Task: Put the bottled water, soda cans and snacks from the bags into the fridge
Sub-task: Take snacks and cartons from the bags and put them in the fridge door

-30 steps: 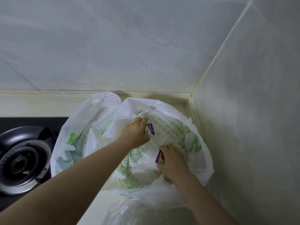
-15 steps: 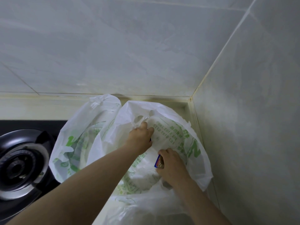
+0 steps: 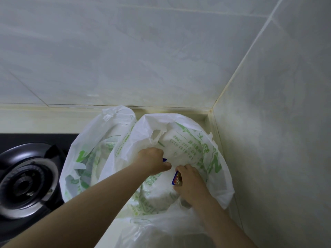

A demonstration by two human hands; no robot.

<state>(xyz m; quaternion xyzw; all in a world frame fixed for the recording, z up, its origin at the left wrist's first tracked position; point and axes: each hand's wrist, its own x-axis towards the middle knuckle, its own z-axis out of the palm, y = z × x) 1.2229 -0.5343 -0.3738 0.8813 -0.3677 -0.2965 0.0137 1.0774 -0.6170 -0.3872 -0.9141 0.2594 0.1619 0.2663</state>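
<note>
- The white bag point(image 3: 215, 178) with green print is parked in the corner of the cream surface point(image 3: 35, 120), right where the two tiled walls point(image 3: 161, 51) meet. Both hands are stuck down into its open mouth.
- The right hand point(image 3: 192, 187) is curled tight around a snack packet point(image 3: 176, 178). A blue edge and some reddish print can be seen, and that's about it.
- The packet pokes out at roughly 10 o'clock from that hand, inside the bag and above its crumpled bottom.
- The left hand point(image 3: 152, 161) is balled up around something too. Only a small blue corner point(image 3: 164, 159) is left showing, at about 3 o'clock from the knuckles, and what it belongs to can't be told.
- The left hand is found at about 10 o'clock from the right one, just beside it, with a sliver of bag visible between them.
- A second bag point(image 3: 86, 158) of the same kind is pressed against the first at 9 o'clock.
- A third bag point(image 3: 161, 231), plainer, is slumped at 6 o'clock under the right forearm.
- A gas burner point(image 3: 25, 181) on a black hob is seen further out at 9 o'clock.
</note>
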